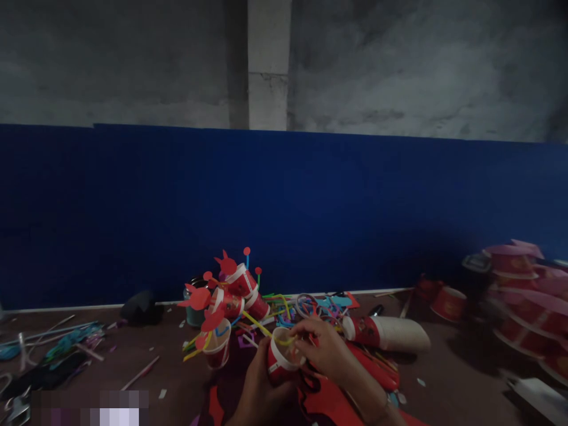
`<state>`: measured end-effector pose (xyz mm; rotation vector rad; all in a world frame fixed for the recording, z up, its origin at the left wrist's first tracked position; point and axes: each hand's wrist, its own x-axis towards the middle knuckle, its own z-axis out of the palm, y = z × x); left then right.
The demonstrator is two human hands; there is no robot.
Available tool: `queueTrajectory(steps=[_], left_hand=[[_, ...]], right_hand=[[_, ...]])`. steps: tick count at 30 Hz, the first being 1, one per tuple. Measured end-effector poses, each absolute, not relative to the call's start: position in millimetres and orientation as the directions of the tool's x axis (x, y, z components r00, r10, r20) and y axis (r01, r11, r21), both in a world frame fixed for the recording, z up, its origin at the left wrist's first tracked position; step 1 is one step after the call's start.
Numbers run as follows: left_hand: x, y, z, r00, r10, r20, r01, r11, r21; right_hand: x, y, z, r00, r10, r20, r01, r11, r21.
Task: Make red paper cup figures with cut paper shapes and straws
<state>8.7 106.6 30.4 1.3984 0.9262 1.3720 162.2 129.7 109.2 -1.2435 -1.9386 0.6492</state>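
Observation:
Low in the middle of the head view, my left hand (261, 387) is wrapped round a red paper cup (283, 371) with a white rim, its mouth tilted toward me. My right hand (317, 346) reaches over the cup's rim, fingers pinched on a yellow straw (284, 341) that bends at the cup's mouth. What else lies inside the cup is hard to make out. To the left stands another red paper cup (217, 349) with straws and red paper discs. Behind it, more red cups (242, 281) lean together, bearing red paper cutouts and straw stalks.
Loose coloured straws (310, 305) lie behind my hands. A stack of nested paper cups (381, 332) lies on its side at right, and blurred red paper bowls (528, 307) stand farther right. Straws and scraps (66, 349) cover the left. A blue panel (284, 207) rises behind.

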Motion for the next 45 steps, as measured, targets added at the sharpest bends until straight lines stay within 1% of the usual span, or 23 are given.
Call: queueTrajectory(steps=[2,4,5,7,9,12,14,17,19,23,25,26,28,30,32,34,36,38,41,43,45], left_hand=[[7,107,27,0.075,0.955,0.288,-0.025,-0.286,0.958],[5,107,23,0.057,0.945,0.321,0.120,-0.325,0.938],[4,107,20,0.058,0.933,0.355,0.211,-0.359,0.909],[3,108,15,0.090,0.889,0.448,0.384,-0.446,0.809],[3,110,8,0.180,0.821,0.542,0.496,-0.552,0.671],[6,115,-3,0.318,0.691,0.649,0.534,-0.696,0.480],[7,119,-10,0.336,0.643,0.688,0.543,-0.729,0.416],[8,122,-16,0.297,0.638,0.710,0.577,-0.712,0.399],[7,123,-15,0.302,0.636,0.710,0.585,-0.712,0.388],[6,123,-11,0.315,0.631,0.709,0.586,-0.717,0.378],[6,122,-10,0.310,0.634,0.708,0.577,-0.718,0.390],[6,121,-10,0.307,0.646,0.699,0.568,-0.713,0.410],[5,120,-12,0.267,0.702,0.660,0.549,-0.673,0.495],[5,118,-13,0.131,0.791,0.598,0.509,-0.571,0.644],[6,117,-11,-0.035,0.859,0.511,0.372,-0.463,0.804],[8,116,-7,-0.137,0.894,0.427,0.164,-0.405,0.900],[11,116,-2,-0.154,0.909,0.388,-0.016,-0.395,0.918],[15,116,2,-0.155,0.914,0.374,-0.112,-0.392,0.913],[18,116,4,-0.136,0.923,0.360,-0.213,-0.382,0.899],[17,116,3,-0.085,0.930,0.357,-0.293,-0.366,0.883],[15,116,2,-0.017,0.932,0.361,-0.335,-0.346,0.876]], right_hand=[[163,128,112,-0.268,0.901,0.341,0.520,0.433,-0.736],[164,126,117,-0.255,0.880,0.400,0.488,0.474,-0.732],[163,125,119,-0.243,0.872,0.425,0.485,0.489,-0.725],[162,123,122,-0.236,0.871,0.432,0.512,0.489,-0.706],[158,120,123,-0.262,0.883,0.389,0.555,0.468,-0.688],[149,117,120,-0.319,0.893,0.318,0.603,0.450,-0.659],[143,116,114,-0.303,0.900,0.314,0.617,0.436,-0.655],[136,117,106,-0.207,0.925,0.319,0.580,0.379,-0.721],[133,118,102,-0.173,0.929,0.326,0.544,0.366,-0.755],[133,117,102,-0.156,0.921,0.357,0.559,0.381,-0.737],[133,116,105,-0.158,0.930,0.331,0.583,0.358,-0.729],[134,116,107,-0.167,0.936,0.311,0.588,0.348,-0.730],[137,115,111,-0.186,0.938,0.293,0.597,0.345,-0.725],[141,114,114,-0.205,0.928,0.312,0.610,0.370,-0.701],[145,114,117,-0.225,0.923,0.312,0.635,0.382,-0.671],[149,114,117,-0.238,0.940,0.243,0.658,0.340,-0.672],[151,114,117,-0.241,0.957,0.159,0.674,0.283,-0.682],[150,114,117,-0.247,0.961,0.121,0.665,0.259,-0.700],[149,113,119,-0.290,0.947,0.135,0.613,0.292,-0.734],[149,111,122,-0.318,0.934,0.162,0.590,0.328,-0.738],[151,111,124,-0.333,0.922,0.195,0.583,0.364,-0.726]])
